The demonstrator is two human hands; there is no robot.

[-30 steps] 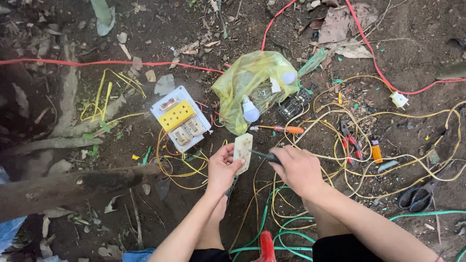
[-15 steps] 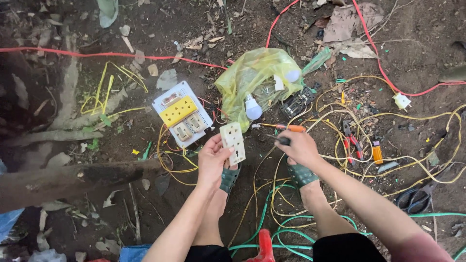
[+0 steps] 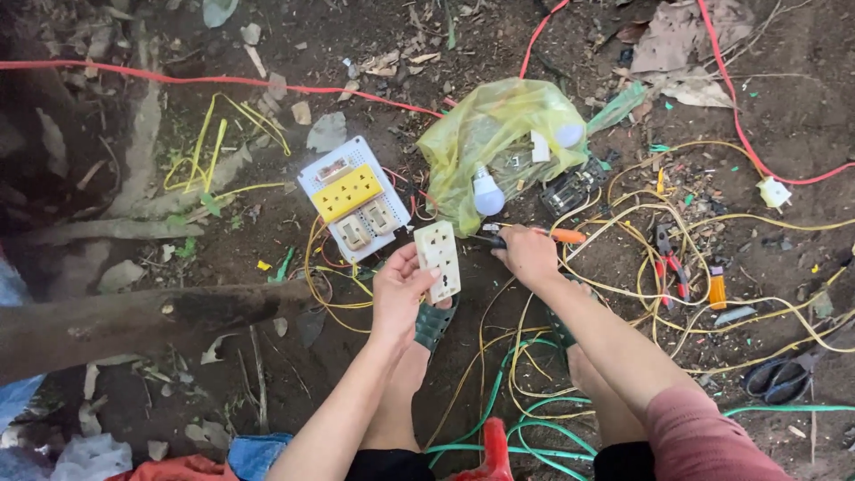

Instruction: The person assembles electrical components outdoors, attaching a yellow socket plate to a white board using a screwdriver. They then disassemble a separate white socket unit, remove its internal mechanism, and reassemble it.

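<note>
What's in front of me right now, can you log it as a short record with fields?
Setting: bare dirt ground with roots and leaves
Left hand: holds a cream socket plate upright
Right hand: on a screwdriver with an orange handle
Left of hands: white board with a yellow socket block
Above hands: yellow plastic bag with white bulbs
Right: tangle of yellow wires, red-handled pliers
Top: red cable

A crumpled yellow plastic bag [image 3: 499, 142] lies on the dirt, seemingly holding white bulbs.
</note>
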